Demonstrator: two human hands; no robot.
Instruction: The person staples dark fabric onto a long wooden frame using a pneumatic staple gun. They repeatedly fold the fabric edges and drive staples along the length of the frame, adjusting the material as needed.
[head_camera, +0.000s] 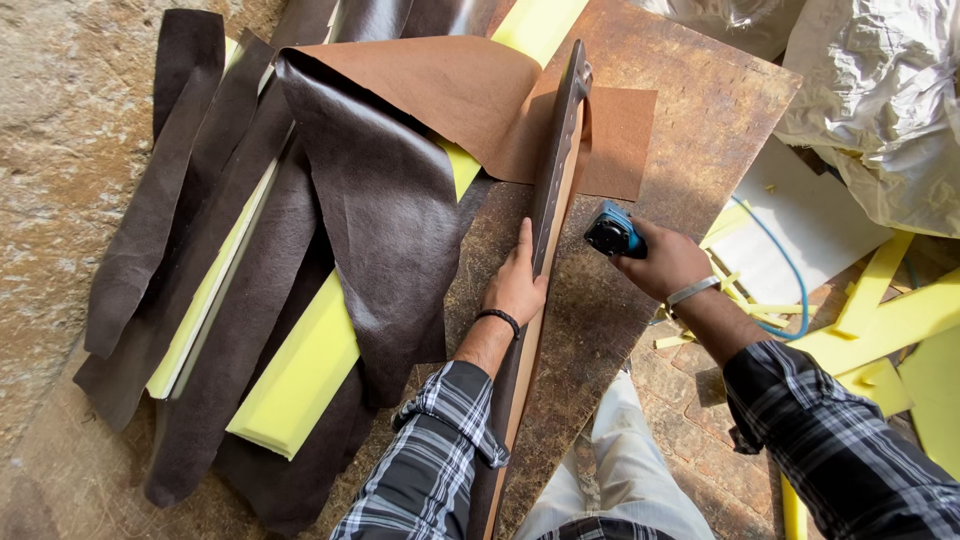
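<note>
The left hand (517, 285) lies flat, fingers extended, pinning a long leather-covered strip (553, 190) mid-board on the worn wooden board (700, 110). The right hand (665, 262) clenches a blue power cutter (612, 232) just beside it. Trimming seems underway; steady guidance along the edge comes next.

pkgs: none | labels/signs: none | screens: none in view

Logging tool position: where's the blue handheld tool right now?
In the head view, the blue handheld tool is in the right hand, right of centre, just beside the long wooden strip the left hand presses.
</note>
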